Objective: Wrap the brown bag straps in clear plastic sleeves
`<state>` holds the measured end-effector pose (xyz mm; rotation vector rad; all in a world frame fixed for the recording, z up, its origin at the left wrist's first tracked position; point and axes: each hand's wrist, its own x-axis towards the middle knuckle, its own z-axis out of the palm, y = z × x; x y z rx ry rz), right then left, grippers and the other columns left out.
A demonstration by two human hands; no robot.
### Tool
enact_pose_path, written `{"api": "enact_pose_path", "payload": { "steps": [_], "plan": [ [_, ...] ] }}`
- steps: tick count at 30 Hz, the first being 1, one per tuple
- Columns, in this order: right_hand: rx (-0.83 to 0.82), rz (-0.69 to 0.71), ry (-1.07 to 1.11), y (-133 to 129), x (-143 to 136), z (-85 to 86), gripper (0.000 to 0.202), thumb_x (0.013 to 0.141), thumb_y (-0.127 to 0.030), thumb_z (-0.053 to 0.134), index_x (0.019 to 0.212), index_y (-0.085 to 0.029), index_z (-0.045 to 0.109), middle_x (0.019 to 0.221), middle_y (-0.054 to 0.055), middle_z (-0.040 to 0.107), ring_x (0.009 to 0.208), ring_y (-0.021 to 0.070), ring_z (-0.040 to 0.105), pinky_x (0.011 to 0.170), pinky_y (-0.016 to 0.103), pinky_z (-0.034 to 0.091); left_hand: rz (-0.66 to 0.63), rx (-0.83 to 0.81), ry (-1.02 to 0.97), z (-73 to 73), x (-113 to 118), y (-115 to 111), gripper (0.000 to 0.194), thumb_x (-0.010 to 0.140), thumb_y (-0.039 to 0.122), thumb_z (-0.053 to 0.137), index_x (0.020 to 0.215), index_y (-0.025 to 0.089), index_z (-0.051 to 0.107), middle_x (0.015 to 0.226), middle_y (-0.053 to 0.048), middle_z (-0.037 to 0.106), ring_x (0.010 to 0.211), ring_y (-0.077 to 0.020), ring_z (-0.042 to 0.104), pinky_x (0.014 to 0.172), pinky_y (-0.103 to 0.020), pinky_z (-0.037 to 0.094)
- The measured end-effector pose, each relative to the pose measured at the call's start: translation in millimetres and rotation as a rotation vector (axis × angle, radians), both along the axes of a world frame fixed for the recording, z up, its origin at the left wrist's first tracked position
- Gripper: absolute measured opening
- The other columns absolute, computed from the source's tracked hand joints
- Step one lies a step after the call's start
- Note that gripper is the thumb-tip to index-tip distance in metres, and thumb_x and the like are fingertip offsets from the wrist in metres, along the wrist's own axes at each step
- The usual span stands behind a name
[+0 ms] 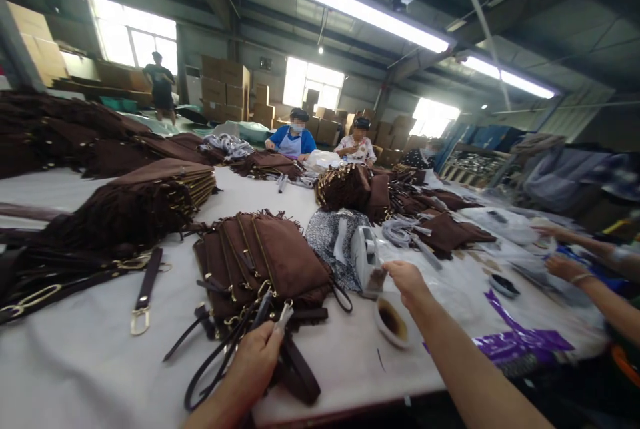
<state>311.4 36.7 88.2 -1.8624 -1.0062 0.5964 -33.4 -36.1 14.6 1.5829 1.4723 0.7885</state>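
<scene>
My left hand [257, 356] is closed around a dark strap whose metal clasp end [284, 317] is wrapped in pale grey material. Right behind it lies a fanned stack of brown zippered pouches [290, 252] with fringes, gold zips and dark straps. Thumb and fingers of my right hand [407, 282] are pinched at the front edge of a light grey tape dispenser [366, 259], on what looks like the end of the tape. A patterned grey cloth or bag [325, 242] sits against the dispenser. Just below is a white bowl [391, 322] of brown liquid.
More pouch piles [150, 199] cover the left and far table. A loose strap with a gold clasp [147, 292] lies at left. Purple plastic packaging [525, 342] and a small dark dish [504, 285] are at right, near a co-worker's hands [565, 266]. Several people work beyond.
</scene>
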Motion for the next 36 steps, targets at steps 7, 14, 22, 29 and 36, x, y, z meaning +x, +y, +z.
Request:
{"api": "enact_pose_path", "payload": {
  "steps": [7, 14, 22, 29, 36],
  "plan": [
    [-0.199, 0.104, -0.082, -33.6, -1.6, -11.0, 0.030, 0.073, -0.041, 0.051, 0.080, -0.015, 0.064, 0.077, 0.007, 0.070, 0.044, 0.0102, 0.050, 0.040, 0.024, 0.031, 0.002, 0.016, 0.061, 11.5, -0.8, -5.6, 0.032, 0.089, 0.035, 0.039, 0.061, 0.020, 0.043, 0.058, 0.003, 0.047, 0.060, -0.0140, 0.046, 0.057, -0.026, 0.026],
    [-0.288, 0.162, -0.452, -15.6, 18.7, -2.6, 0.015, 0.061, -0.023, 0.058, 0.047, -0.019, 0.061, 0.048, 0.003, 0.057, 0.049, 0.0148, 0.047, 0.049, 0.028, 0.027, 0.003, 0.138, 0.166, 14.3, 0.2, -10.5, 0.033, 0.092, 0.033, 0.039, 0.062, 0.020, 0.044, 0.058, 0.001, 0.049, 0.056, -0.0127, 0.045, 0.055, -0.027, 0.025],
    [-0.215, 0.581, -0.458, -59.2, -55.1, 16.9, 0.023, 0.079, -0.034, 0.053, 0.072, -0.021, 0.070, 0.063, 0.002, 0.067, 0.060, 0.0157, 0.056, 0.059, 0.026, 0.037, -0.010, 0.275, 0.344, 16.4, 0.8, -14.5, 0.029, 0.093, 0.029, 0.041, 0.068, 0.020, 0.053, 0.064, -0.005, 0.059, 0.061, -0.0165, 0.054, 0.059, -0.029, 0.029],
    [-0.252, 0.901, 0.079, -70.6, -179.2, 8.7, 0.018, 0.075, -0.025, 0.053, 0.066, -0.017, 0.066, 0.058, -0.001, 0.063, 0.047, 0.0091, 0.044, 0.045, 0.021, 0.032, -0.037, 0.324, 0.340, 9.7, 0.1, -19.8, 0.030, 0.094, 0.029, 0.038, 0.075, 0.019, 0.059, 0.073, -0.009, 0.063, 0.067, -0.0189, 0.058, 0.062, -0.029, 0.035],
    [-0.314, 0.799, -0.095, -52.5, -206.5, -19.3, 0.027, 0.073, -0.028, 0.055, 0.048, -0.017, 0.059, 0.045, -0.001, 0.057, 0.041, 0.0077, 0.042, 0.042, 0.020, 0.028, -0.037, 0.345, 0.370, 7.4, -4.5, -23.4, 0.030, 0.095, 0.027, 0.036, 0.082, 0.018, 0.062, 0.078, -0.012, 0.066, 0.069, -0.0213, 0.061, 0.063, -0.031, 0.038]
  ]
}}
